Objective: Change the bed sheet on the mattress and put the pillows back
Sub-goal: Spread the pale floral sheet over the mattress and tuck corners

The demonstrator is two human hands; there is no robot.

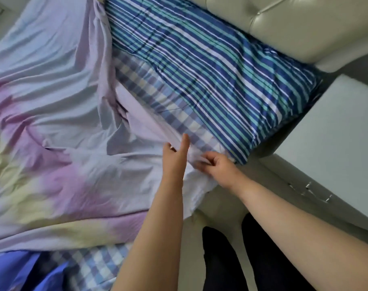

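Right hand [217,164] fingers [204,162] are curled and pinching a bunched edge of the pastel sheet [59,127] at the bed's near corner, just beside the lower corner of the striped pillow [202,68]. Left hand [175,158] is alongside it, fingers mostly straight with the index extended, pressing flat on the same edge of the sheet; thumb tip touches the fabric, no clear grip. The two hands are nearly touching, with a small ridge of sheet between them. The pastel sheet, lilac with pink and pale yellow patches, is heavily wrinkled and covers most of the bed to the left; its corner hangs over the bed's side just below the hands. A checked sheet [157,95] shows under it in a diagonal strip between the pastel sheet and the pillow, and again at the bottom edge of the bed. The pillow, striped blue, teal and white, lies at the head of the bed on the checked sheet, its far side against the cream padded headboard [294,24]. A blue cloth [15,271] sits bottom left, partly cut off. A white nightstand [336,143] stands right of the bed, next to the headboard. Dark-clad legs [241,259] stand on the floor beside the bed.
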